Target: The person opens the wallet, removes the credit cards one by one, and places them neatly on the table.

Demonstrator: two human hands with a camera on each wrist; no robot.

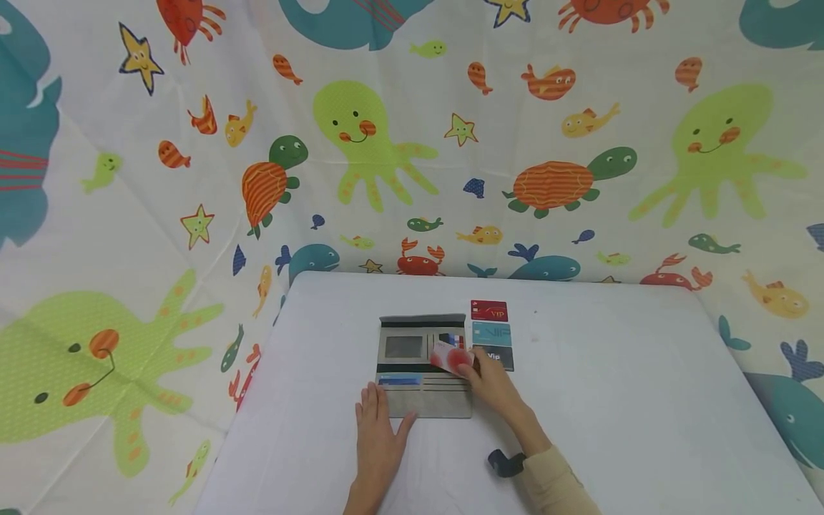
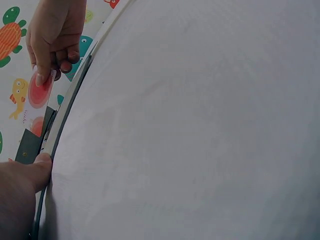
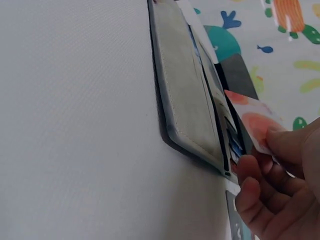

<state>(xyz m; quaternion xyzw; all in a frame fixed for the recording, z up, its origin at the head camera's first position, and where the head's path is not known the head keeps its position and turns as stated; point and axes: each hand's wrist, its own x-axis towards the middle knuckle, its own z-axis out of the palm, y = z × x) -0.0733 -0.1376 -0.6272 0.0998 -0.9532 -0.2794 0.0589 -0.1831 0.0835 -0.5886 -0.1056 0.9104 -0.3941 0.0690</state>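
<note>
A grey wallet [image 1: 444,406] lies unfolded on the white table, showing a clear window on its upper half and card slots. My left hand [image 1: 378,433] rests on its lower left part with straight fingers, the thumb at the near edge. Between thumb and fingers my right hand [image 1: 494,386] pinches a white card with red circles [image 1: 447,357], tilted over the upper right slots. In the right wrist view the card [image 3: 256,120] stands out from the wallet [image 3: 187,85] beside its slots. A blue card [image 1: 399,380] sits in a lower left slot.
Right of the wallet, a red VIP card [image 1: 489,310], a light blue card [image 1: 491,334] and a dark Vip card [image 1: 506,360] lie in a column, the last partly behind my right hand. A patterned cloth [image 1: 386,243] with sea animals hangs behind the table [image 1: 611,400].
</note>
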